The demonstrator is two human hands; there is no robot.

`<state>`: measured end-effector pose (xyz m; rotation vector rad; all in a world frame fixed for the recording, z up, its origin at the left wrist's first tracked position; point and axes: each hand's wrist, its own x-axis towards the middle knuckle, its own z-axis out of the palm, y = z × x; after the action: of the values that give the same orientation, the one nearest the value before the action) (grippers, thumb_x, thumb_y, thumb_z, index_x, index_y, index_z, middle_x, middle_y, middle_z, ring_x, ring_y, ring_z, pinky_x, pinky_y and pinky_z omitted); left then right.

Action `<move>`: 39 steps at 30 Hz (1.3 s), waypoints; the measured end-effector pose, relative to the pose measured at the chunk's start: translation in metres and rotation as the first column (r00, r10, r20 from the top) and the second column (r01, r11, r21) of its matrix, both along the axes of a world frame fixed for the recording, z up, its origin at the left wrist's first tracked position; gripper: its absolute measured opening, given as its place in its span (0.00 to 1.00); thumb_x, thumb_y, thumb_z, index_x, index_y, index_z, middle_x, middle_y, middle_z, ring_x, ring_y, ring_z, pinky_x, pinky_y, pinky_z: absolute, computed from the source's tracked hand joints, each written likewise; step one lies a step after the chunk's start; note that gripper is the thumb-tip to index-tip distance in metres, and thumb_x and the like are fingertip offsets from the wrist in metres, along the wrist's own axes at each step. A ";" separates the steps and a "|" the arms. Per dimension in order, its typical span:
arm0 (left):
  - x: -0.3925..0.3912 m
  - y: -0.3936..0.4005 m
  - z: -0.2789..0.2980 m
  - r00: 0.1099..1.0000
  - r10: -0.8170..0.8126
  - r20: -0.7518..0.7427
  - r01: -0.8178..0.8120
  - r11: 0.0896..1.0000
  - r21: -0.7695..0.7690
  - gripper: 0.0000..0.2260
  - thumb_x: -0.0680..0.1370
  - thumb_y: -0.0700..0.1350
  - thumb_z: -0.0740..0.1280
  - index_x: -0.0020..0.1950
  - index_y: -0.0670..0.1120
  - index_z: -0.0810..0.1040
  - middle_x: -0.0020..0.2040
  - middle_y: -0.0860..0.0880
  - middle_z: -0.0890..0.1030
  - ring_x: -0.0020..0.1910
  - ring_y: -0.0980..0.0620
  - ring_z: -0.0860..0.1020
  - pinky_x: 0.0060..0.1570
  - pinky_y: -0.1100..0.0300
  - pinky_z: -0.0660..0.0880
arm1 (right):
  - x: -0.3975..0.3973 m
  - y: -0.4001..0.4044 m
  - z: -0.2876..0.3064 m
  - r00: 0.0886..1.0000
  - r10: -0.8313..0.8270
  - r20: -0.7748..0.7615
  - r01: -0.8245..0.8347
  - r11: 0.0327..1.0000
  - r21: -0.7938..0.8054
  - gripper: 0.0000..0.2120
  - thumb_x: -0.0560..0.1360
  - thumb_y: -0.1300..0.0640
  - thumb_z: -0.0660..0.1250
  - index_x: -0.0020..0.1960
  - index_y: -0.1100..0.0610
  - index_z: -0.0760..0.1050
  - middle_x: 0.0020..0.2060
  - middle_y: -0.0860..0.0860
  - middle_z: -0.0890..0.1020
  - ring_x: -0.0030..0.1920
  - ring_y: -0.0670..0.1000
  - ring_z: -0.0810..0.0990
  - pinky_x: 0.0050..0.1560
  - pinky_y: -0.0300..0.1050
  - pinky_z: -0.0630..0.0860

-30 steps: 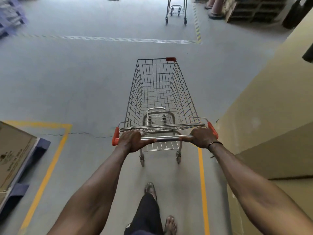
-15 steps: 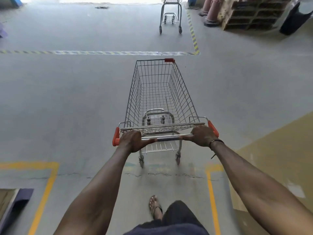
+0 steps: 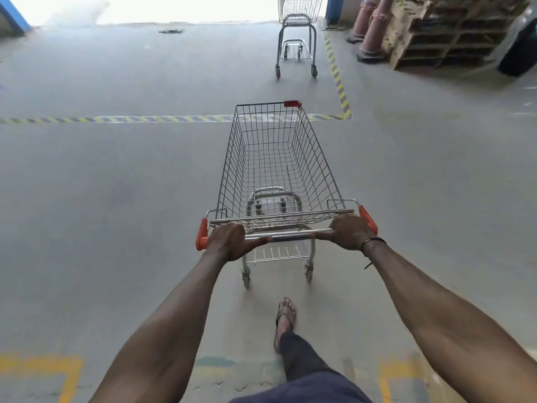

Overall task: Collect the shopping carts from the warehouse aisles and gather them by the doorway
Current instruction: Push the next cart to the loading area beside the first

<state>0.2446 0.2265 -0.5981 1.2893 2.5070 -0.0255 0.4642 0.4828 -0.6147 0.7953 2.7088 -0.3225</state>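
Cart in hand: your wire shopping cart [image 3: 277, 170] stands straight ahead of you on the grey floor [image 3: 116, 184], basket bare, its front rim reaching the striped floor line [image 3: 116, 119].
Left hand: your left hand [image 3: 229, 241] grips the handle bar [image 3: 290, 236] at its left end, fingers curled over the top, thumb lying along the bar, just inside the orange end cap [image 3: 201, 234].
Right hand: your right hand [image 3: 350, 232] grips the same bar at its right end, fingers wrapped round it, beside the other orange cap [image 3: 368, 219]; a dark band [image 3: 373, 242] sits on that wrist.
Second cart: another cart [image 3: 296, 39] stands beyond your cart, well apart from it and slightly right of its nose, by the bright doorway [image 3: 174, 7]; its basket top is cut off by the frame edge.
Right of your cart: a striped line [image 3: 337, 74] runs away from the corner of the cross line; past it stand stacked wooden pallets [image 3: 453, 30] and two reddish posts [image 3: 374, 27], perhaps cones, the view there is too poor to say.
Left of your cart: open floor runs to the frame edge, with a small dark thing [image 3: 171, 31] lying near the doorway.
Behind your cart: your sandalled foot [image 3: 285, 315] is just behind its rear wheels; yellow painted corners [image 3: 58, 370] mark the floor on either side of you.
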 end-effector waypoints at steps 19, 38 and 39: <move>-0.353 0.307 0.006 1.000 0.013 -0.019 -0.013 1.000 0.017 0.45 0.63 0.88 0.41 0.33 0.47 0.72 0.33 0.51 0.74 0.41 0.43 0.82 0.42 0.51 0.73 | -0.369 0.321 -0.006 0.998 0.064 0.029 -0.066 0.995 0.074 0.48 0.69 0.12 0.45 0.31 0.55 0.79 0.30 0.47 0.81 0.35 0.47 0.81 0.74 0.59 0.67; -0.737 0.621 -0.006 1.000 0.009 -0.010 -0.009 1.000 0.005 0.42 0.69 0.85 0.48 0.32 0.46 0.73 0.33 0.49 0.77 0.35 0.47 0.77 0.36 0.53 0.72 | -0.746 0.633 -0.004 0.999 0.046 0.026 -0.047 0.999 0.015 0.56 0.57 0.08 0.31 0.31 0.54 0.76 0.29 0.48 0.78 0.33 0.48 0.77 0.65 0.60 0.74; -0.758 0.637 -0.009 1.000 0.017 -0.014 -0.017 1.000 0.004 0.43 0.69 0.86 0.48 0.33 0.46 0.74 0.34 0.49 0.78 0.35 0.47 0.78 0.36 0.53 0.72 | -0.767 0.650 -0.005 0.998 0.055 0.029 -0.055 0.998 0.008 0.59 0.55 0.08 0.30 0.32 0.56 0.78 0.30 0.49 0.78 0.34 0.50 0.78 0.59 0.57 0.76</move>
<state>-0.5132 0.8632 -0.6068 1.2739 2.5301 -0.0259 -0.3032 1.1333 -0.6194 0.7211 2.7015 -0.2842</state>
